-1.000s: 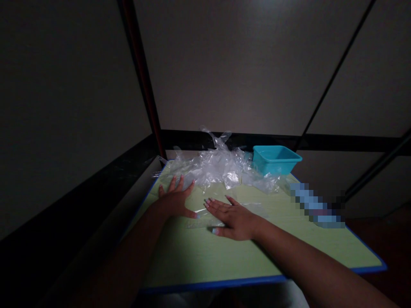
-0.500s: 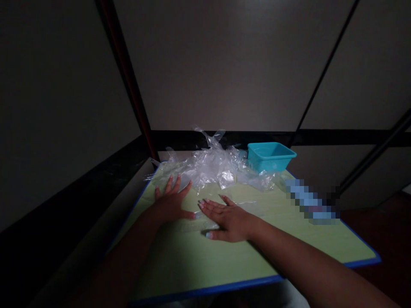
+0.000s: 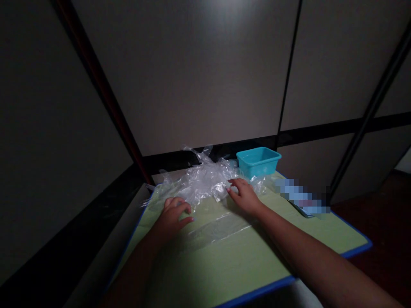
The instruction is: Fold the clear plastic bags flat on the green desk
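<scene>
A flat strip of clear plastic, like a folded bag (image 3: pixel 218 229), lies across the table between my hands and below them. Left of it is my left hand (image 3: pixel 175 214), its fingers loosely curled and the thumb apart, holding nothing I can see. My right hand (image 3: pixel 244 197) is at the right front of a heap of crumpled clear plastic bags (image 3: pixel 205 177). Its fingers are bent, with a gap between thumb and forefinger, and I see nothing gripped there. Whether its fingertips touch the heap I cannot tell.
A turquoise plastic basin (image 3: pixel 258 162) stands at the back right of the green table (image 3: pixel 257 256), which has a blue edge. A flat, pixelated bluish item (image 3: pixel 303 199) lies at the right edge. Panelled walls (image 3: pixel 205 85) close off the back and left.
Both hands were spread flat over the clear plastic strip. My right hand has lifted away toward the heap, and my left hand's fingers have curled. The view has tilted.
</scene>
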The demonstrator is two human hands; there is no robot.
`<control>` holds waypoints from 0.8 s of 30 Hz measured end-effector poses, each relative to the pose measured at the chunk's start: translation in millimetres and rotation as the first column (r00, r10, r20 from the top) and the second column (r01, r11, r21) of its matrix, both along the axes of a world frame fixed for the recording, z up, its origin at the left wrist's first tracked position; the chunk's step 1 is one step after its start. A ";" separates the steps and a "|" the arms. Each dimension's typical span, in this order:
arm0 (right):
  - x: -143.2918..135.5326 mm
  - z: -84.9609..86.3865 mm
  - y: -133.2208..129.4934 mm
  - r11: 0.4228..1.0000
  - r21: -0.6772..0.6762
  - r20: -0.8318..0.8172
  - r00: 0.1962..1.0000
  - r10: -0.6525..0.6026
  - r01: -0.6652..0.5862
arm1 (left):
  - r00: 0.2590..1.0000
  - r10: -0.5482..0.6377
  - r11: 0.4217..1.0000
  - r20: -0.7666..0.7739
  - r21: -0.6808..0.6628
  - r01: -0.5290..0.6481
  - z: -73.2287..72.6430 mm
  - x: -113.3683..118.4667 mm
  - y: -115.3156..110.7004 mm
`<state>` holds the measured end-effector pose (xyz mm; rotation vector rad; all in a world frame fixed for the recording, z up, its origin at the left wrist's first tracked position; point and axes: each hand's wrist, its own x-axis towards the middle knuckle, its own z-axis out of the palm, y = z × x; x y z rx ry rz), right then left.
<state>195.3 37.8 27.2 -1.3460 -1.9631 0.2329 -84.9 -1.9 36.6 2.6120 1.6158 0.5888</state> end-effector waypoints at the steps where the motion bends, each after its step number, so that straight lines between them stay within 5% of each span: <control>1: 0.3 0.1 1.3 0.999 -0.013 -0.020 0.999 -0.036 0.036 | 1.000 -0.003 1.000 -0.004 -0.014 0.003 -0.8 0.7 -0.1; 24: -2.7 -4.0 1.3 0.962 -0.247 0.204 0.977 -0.062 0.113 | 0.999 -0.015 0.985 0.033 -0.169 0.020 -1.7 8.9 -4.3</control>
